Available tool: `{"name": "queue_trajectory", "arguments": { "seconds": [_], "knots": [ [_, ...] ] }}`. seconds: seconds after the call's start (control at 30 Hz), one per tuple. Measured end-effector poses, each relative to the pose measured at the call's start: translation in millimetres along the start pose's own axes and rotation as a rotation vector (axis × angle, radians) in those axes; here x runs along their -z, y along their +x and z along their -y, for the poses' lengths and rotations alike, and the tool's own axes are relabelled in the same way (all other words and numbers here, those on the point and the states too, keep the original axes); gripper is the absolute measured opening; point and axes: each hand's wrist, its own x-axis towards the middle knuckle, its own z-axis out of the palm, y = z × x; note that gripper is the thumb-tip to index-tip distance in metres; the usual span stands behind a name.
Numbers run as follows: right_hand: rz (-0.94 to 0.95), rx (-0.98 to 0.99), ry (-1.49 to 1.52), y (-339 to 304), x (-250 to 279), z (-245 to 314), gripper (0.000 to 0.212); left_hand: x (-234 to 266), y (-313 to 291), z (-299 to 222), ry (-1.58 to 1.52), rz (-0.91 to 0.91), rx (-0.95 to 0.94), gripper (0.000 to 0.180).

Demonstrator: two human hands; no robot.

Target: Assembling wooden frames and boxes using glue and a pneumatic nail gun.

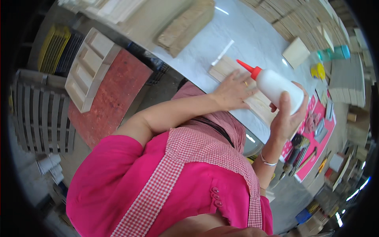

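Observation:
My right hand grips a white squeeze glue bottle with a red cap and pointed red nozzle. The bottle is tilted, its nozzle aimed to the upper left, above the work surface. Flat on a pale wooden piece lies my left hand, fingers spread and a ring on one finger. Both hands cover part of this piece, so its full shape is hidden. It rests on a white marbled tabletop.
A long wooden block lies farther back. Stacked boards stand at the far right, near a small wooden panel, a yellow container and a teal bottle. Tools lie on a pink mat. A compartmented wooden tray stands left.

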Motion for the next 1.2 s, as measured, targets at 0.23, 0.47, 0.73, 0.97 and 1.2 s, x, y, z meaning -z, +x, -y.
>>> {"name": "queue_trajectory", "arguments": {
  "seconds": [0.23,0.47,0.73,0.97,1.2],
  "knots": [
    [-0.425,0.071,0.012,-33,150,-6,0.056,11,-10,38,0.167,-0.035,-0.061,0.07],
    [-0.381,0.05,-0.166,-79,206,-15,0.061,16,-13,41,0.206,-0.051,-0.091,0.068],
    [-0.308,-0.016,-0.262,-83,209,-16,0.056,17,-14,38,0.235,-0.036,-0.088,0.068],
    [-0.308,0.085,-0.353,-66,206,-21,0.044,19,-13,37,0.252,-0.043,-0.099,0.067],
    [-0.365,0.108,-0.428,-44,199,-23,0.039,22,-13,35,0.226,-0.023,-0.088,0.069]
  ]
}}
